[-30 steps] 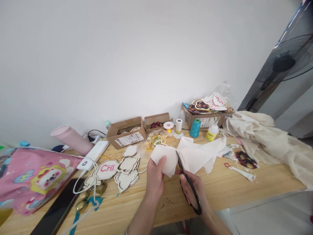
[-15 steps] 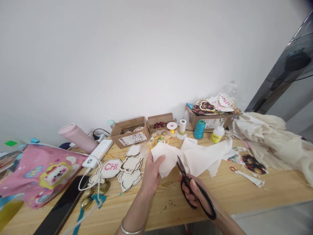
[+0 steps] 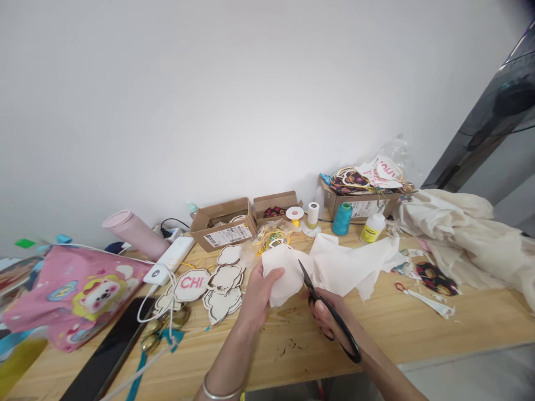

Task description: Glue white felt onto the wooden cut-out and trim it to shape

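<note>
A piece of white cloth (image 3: 286, 278) is pinched between the thumb and fingers of my left hand (image 3: 259, 289), near the middle of the wooden table. My right hand (image 3: 328, 314) grips black-handled scissors (image 3: 308, 281), whose blades lie at the cloth's right edge and point up and to the left. The blades look nearly closed. Another white cloth (image 3: 351, 264) spreads on the table just right of the held piece. Left of my left hand lie several cloud-shaped pieces (image 3: 223, 301) and one lettered "CHI" (image 3: 192, 284).
Behind the hands stand cardboard boxes (image 3: 228, 236), a teal thread cone (image 3: 342, 219) and a glue bottle (image 3: 371, 228). Cream fabric (image 3: 460, 223) is heaped at the right. A pink bag (image 3: 83, 289), a phone (image 3: 111, 351), a power bank (image 3: 171, 259) and a pink cup (image 3: 136, 234) lie left.
The scissors have closed, with their handles drawn together in my right hand, and their tip sits slightly further left and up. My left hand keeps its hold on the cloth.
</note>
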### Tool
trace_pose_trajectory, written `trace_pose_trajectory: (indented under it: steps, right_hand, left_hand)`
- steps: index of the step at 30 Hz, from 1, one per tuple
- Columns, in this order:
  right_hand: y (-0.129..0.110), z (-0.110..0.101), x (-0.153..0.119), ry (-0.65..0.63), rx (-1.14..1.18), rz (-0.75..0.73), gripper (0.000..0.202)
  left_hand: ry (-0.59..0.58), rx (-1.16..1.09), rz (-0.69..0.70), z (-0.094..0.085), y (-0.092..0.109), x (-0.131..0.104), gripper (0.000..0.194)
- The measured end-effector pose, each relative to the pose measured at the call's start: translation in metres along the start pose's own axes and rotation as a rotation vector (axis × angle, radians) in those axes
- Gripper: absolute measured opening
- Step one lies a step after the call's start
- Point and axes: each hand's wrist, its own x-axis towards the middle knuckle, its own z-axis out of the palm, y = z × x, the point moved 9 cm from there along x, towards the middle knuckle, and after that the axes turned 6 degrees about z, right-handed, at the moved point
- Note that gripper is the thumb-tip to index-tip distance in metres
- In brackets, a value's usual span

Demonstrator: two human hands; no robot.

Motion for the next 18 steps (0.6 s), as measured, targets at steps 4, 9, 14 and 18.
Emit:
trace_pose_trajectory:
  steps: [4, 9, 14, 18]
  right_hand:
    - [-0.006, 0.002, -0.002, -0.021, -0.118, 0.001, 0.042]
    - [-0.019, -0.001, -0.003, 0.000, -0.214, -0.018, 0.043]
    - [-0.018, -0.003, -0.001, 0.001, -0.290, -0.005, 0.042]
    - [-0.017, -0.003, -0.001, -0.033, -0.314, 0.004, 0.042]
  left_hand:
    - [-0.003, 0.020, -0.024, -0.003, -0.002, 0.001, 0.041]
    - [-0.013, 0.033, -0.049, -0.004, -0.003, 0.001, 0.041]
    - [-0.037, 0.066, -0.060, -0.003, 0.000, 0.001, 0.040]
    - [-0.040, 0.102, -0.086, -0.005, -0.001, 0.001, 0.036]
